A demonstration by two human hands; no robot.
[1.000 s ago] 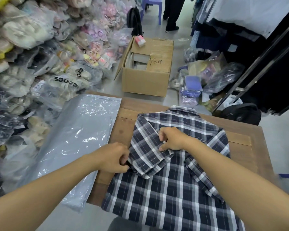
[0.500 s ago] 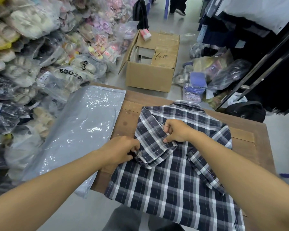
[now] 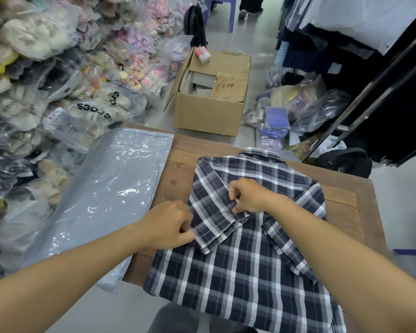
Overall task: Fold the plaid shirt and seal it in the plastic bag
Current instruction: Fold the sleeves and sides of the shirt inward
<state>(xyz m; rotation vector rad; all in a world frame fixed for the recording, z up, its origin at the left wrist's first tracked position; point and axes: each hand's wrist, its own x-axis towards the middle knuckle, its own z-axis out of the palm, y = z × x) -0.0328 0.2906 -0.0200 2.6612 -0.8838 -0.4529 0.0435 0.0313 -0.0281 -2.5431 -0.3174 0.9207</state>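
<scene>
Hands are pinching the plaid shirt [image 3: 238,267]: left hand [image 3: 171,225] clamping the folded sleeve's edge, right hand [image 3: 249,195] apparently gripping its upper fold, beside the plastic bag [image 3: 106,195].

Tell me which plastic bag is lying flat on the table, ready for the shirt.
The large grey plastic bag left of the plaid shirt. It lies flat and empty, overhanging the table; the other bags are stuffed and piled off the table.

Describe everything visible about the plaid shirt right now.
The plaid shirt is woven cloth checked in navy, grey and white. It lies flat on the wooden table, collar at the far edge, hem hanging over the near edge. Both short sleeves are folded inward. The left hand and right hand pinch the left sleeve.
</scene>
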